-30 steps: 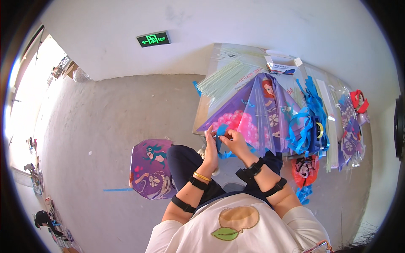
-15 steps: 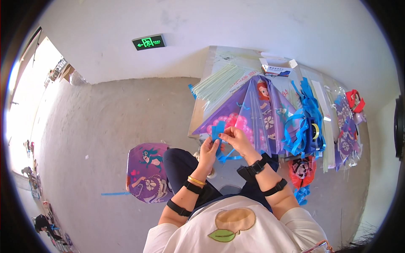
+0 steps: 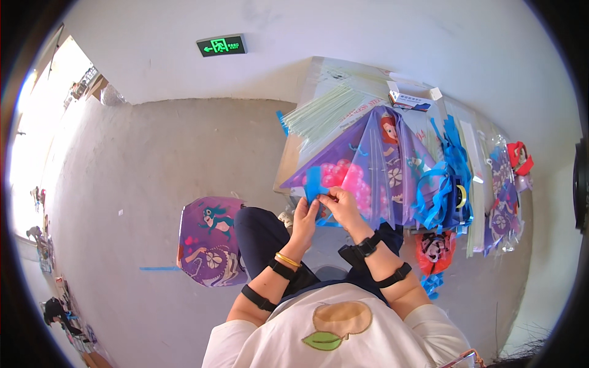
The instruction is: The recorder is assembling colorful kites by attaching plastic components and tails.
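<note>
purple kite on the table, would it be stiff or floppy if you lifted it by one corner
Probably floppy: the purple kite looks like thin printed film, creased into folds. Likely very light for its spread. The blue ribbon that both hands pinch at its edge would dangle loosely.

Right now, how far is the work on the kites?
One purple kite lies apart on the floor, seemingly done. In hand: the left hand and right hand pinch a blue strip at the edge of the purple kite on the table. Left, judging by supplies: a bundle of pale rods, blue ribbons and bagged kites wait beside it.
</note>
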Demonstrator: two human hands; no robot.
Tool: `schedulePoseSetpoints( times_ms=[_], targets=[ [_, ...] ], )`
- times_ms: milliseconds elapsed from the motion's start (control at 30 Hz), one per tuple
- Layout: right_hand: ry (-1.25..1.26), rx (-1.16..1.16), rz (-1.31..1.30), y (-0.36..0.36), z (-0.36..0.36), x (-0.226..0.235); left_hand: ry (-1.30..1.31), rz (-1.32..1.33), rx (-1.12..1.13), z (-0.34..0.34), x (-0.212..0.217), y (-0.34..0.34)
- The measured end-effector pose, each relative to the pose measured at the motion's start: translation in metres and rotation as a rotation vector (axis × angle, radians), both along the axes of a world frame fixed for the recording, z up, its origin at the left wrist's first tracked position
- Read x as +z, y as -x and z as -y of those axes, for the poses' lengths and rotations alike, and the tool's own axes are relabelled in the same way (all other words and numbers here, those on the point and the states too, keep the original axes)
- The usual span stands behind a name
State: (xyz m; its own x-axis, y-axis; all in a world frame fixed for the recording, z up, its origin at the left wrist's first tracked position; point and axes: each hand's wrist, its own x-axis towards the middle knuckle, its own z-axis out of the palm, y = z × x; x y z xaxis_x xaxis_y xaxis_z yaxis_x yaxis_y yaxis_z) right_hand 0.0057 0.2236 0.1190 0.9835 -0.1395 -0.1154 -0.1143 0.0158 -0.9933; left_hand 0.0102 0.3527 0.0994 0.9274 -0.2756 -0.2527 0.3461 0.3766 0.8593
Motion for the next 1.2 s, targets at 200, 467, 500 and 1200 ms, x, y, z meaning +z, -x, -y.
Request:
schedulePoseSetpoints(
  times_ms=[200, 467, 500, 1200],
  targets=[
    [-0.024, 0.034, -0.049, -0.011, -0.009, -0.030, -0.012, -0.047, 0.152, -0.016, -0.046, -0.012],
    [0.013, 0.065, -0.328, -0.044, 0.008, -0.114, 0.122, -0.390, 0.423, -0.067, -0.100, -0.033],
    [0.151, 0.098, -0.297, -0.053, 0.004, -0.121, 0.197, -0.413, 0.346, -0.077, -0.109, -0.036],
    [0.796, 0.077, -0.423, -0.107, -0.019, -0.135, -1.401, 0.520, -0.451, -0.032, -0.085, -0.077]
  ],
)
